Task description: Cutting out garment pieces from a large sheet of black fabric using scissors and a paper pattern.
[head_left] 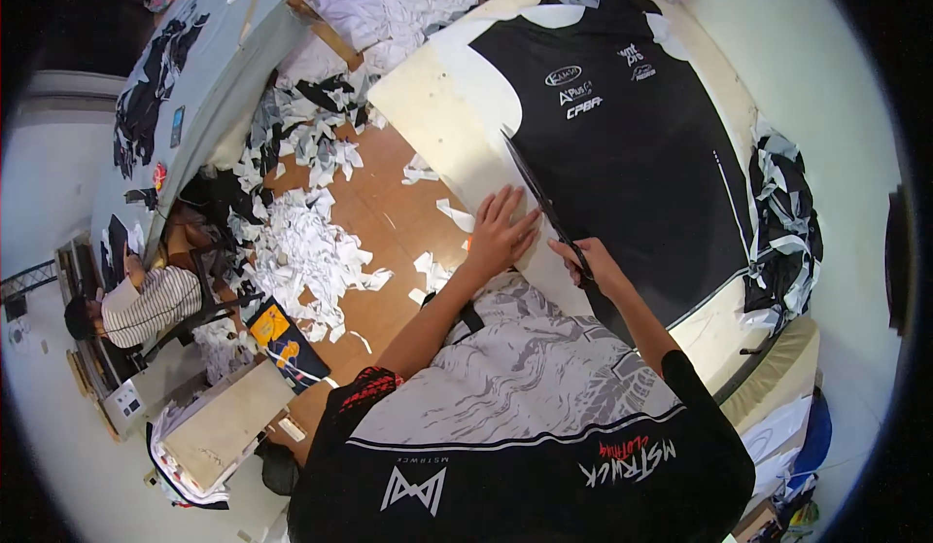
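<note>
A black printed shirt panel [632,169] with white edges lies flat on the pale table [428,101]. My right hand [595,263] is closed round the handles of long dark scissors [532,175]. Their blades point away from me along the panel's left edge, tips near the armhole curve. My left hand [505,224] lies flat with fingers stretched on the white strip [491,169] left of the scissors. Part of the near end of the panel is hidden by my right arm and body.
White and black fabric scraps [306,246] cover much of the brown floor at left. More scraps [780,222] hang at the table's right edge. Beyond the floor stands a grey table [228,67]. A person in a striped shirt [155,308] sits at far left.
</note>
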`<state>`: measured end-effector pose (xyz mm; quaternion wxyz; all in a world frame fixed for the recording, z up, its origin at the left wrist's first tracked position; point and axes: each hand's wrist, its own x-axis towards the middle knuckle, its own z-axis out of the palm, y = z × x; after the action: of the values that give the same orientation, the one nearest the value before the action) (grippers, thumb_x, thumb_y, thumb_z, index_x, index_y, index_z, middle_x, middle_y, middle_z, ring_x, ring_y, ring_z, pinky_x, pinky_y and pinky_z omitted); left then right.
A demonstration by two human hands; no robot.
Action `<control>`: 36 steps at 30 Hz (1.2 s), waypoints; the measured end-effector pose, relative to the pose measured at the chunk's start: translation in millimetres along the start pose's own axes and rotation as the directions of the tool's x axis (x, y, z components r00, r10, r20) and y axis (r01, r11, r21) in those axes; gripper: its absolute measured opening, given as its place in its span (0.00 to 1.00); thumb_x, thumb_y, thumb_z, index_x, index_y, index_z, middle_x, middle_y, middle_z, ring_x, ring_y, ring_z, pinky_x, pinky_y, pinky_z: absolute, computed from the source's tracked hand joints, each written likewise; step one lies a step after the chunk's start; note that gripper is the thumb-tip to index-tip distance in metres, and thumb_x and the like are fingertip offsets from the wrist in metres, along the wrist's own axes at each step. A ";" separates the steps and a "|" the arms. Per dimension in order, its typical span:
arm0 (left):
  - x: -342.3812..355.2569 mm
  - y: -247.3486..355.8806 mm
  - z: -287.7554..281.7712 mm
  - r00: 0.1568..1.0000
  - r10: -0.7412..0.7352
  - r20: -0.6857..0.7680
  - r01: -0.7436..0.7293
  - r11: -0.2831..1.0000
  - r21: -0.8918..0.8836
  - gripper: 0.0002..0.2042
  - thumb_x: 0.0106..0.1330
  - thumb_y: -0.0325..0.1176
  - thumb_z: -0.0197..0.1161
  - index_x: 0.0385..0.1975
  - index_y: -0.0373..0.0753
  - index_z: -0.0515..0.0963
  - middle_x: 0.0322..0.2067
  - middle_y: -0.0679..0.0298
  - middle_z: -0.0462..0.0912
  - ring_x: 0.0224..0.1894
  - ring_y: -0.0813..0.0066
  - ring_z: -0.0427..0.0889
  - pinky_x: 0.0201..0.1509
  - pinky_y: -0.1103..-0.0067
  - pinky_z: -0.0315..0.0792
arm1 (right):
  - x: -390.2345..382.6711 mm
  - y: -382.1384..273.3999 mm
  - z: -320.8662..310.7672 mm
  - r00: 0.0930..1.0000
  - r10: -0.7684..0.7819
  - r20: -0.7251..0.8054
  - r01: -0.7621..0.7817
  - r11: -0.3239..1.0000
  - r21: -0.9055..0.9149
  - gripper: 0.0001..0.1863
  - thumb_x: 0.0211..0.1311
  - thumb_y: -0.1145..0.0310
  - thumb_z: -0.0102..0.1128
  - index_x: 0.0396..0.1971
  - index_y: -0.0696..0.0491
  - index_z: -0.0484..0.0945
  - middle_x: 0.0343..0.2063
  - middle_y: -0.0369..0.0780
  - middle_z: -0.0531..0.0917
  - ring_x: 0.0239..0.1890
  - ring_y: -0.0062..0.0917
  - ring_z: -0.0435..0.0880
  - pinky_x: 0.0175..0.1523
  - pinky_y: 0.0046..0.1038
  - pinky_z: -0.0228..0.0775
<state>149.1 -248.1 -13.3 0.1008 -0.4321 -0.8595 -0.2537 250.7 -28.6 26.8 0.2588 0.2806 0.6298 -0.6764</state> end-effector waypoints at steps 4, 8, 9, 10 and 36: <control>1.4 -3.9 1.3 1.000 0.012 0.009 -0.012 1.000 0.015 0.21 0.66 0.42 0.71 0.59 0.49 0.86 0.75 0.50 0.68 0.77 0.47 0.64 0.78 0.53 0.57 | 21.5 -2.3 5.5 0.999 -0.040 0.000 0.040 0.999 -0.010 0.29 0.66 0.46 0.75 0.15 0.49 0.73 0.12 0.32 0.75 0.14 0.17 0.75 0.23 0.22 0.66; 2.1 -16.7 5.1 0.999 0.019 0.034 -0.020 0.999 0.025 0.22 0.65 0.42 0.71 0.59 0.47 0.85 0.76 0.50 0.67 0.77 0.46 0.64 0.78 0.53 0.57 | 16.6 -4.9 19.9 0.994 -0.082 -0.068 0.078 0.995 -0.060 0.29 0.64 0.46 0.77 0.15 0.49 0.74 0.12 0.31 0.75 0.13 0.17 0.74 0.22 0.22 0.64; 3.2 -21.2 7.1 0.999 0.013 0.037 -0.013 1.000 0.012 0.22 0.65 0.42 0.71 0.59 0.47 0.85 0.76 0.50 0.66 0.77 0.45 0.64 0.78 0.53 0.57 | 10.0 -6.6 22.1 0.992 -0.077 -0.101 0.066 0.992 -0.111 0.28 0.64 0.45 0.77 0.16 0.49 0.74 0.12 0.31 0.75 0.13 0.17 0.74 0.22 0.22 0.63; 5.5 -23.1 8.0 0.999 0.015 0.036 -0.015 1.000 0.006 0.22 0.65 0.42 0.71 0.59 0.47 0.85 0.76 0.50 0.66 0.77 0.45 0.64 0.78 0.53 0.57 | 3.2 1.0 21.8 0.991 -0.075 -0.107 0.063 0.992 -0.112 0.28 0.64 0.45 0.77 0.16 0.49 0.74 0.12 0.31 0.75 0.13 0.17 0.74 0.22 0.22 0.63; -27.7 -49.3 -46.1 0.982 -0.159 0.098 0.160 0.987 -0.001 0.10 0.63 0.31 0.75 0.42 0.37 0.85 0.44 0.61 0.87 0.44 0.56 0.84 0.54 0.62 0.73 | -88.3 164.3 -4.0 0.236 -0.283 -0.930 -0.109 0.943 -0.315 0.37 0.44 0.49 0.90 0.45 0.63 0.83 0.35 0.51 0.88 0.39 0.46 0.87 0.48 0.39 0.77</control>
<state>124.6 -315.9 -2.1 0.0362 -0.3740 -0.8941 -0.2435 429.1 -36.8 -27.2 -0.1820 0.5554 0.7679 -0.2622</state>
